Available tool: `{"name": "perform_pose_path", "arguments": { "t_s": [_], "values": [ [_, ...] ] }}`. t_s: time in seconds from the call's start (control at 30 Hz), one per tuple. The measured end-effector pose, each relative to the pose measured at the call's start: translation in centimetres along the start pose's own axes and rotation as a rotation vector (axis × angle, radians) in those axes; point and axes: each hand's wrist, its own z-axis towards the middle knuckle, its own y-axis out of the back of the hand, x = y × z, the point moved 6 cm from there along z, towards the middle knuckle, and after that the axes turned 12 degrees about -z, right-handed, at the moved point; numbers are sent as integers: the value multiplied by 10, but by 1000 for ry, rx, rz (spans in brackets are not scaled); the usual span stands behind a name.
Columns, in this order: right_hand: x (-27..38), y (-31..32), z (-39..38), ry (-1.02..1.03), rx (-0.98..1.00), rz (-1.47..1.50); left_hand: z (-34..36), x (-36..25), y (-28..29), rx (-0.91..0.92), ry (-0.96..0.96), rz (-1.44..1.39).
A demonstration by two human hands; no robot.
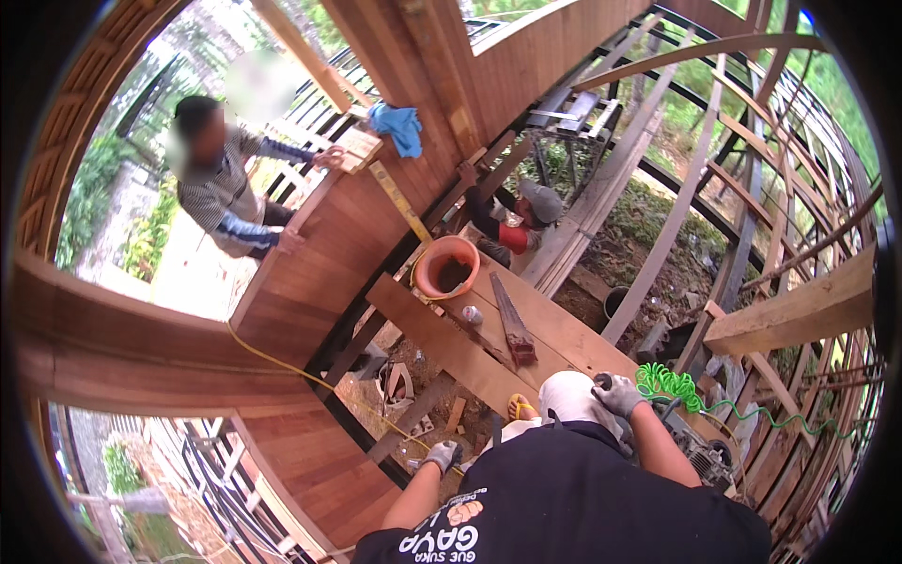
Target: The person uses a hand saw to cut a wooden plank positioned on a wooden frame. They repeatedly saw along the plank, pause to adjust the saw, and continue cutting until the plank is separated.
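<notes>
Black shirt (564, 503) nearest, white-clad knee (568, 395) just beyond. Yellow cord (327, 383) runs lengthwise from far left to near right, near end beside left hand (443, 456). Left hand gloved, fingers partly curled; grip on cord unclear. Right hand (617, 395) gloved, half-closed at knee, well right of cord; cannot tell whether holding anything. Handsaw (513, 324) ahead, blade pointing far, handle near.

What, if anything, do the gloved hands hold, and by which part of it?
The right hand seems to grip a dark object; which part cannot be told. Whether the left hand holds the yellow cord beside it is unclear.
</notes>
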Motion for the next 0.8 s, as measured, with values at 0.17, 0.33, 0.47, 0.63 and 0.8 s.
{"name": "perform_pose_path", "arguments": {
  "t_s": [0.17,0.33,0.47,0.63,0.8],
  "values": [
    [-10,-44,19,-100,182,85,47,52,39,-24,334,-596],
    [0,-61,84,-94,295,-4,69,-67,66,-106,151,-632],
    [3,-78,130,2,392,-105,85,-180,59,-134,-96,-654],
    [10,-108,159,58,523,-171,121,-179,37,-146,-38,70],
    [3,-154,212,-24,538,-210,150,-182,-1,204,73,763]
  ]
}}
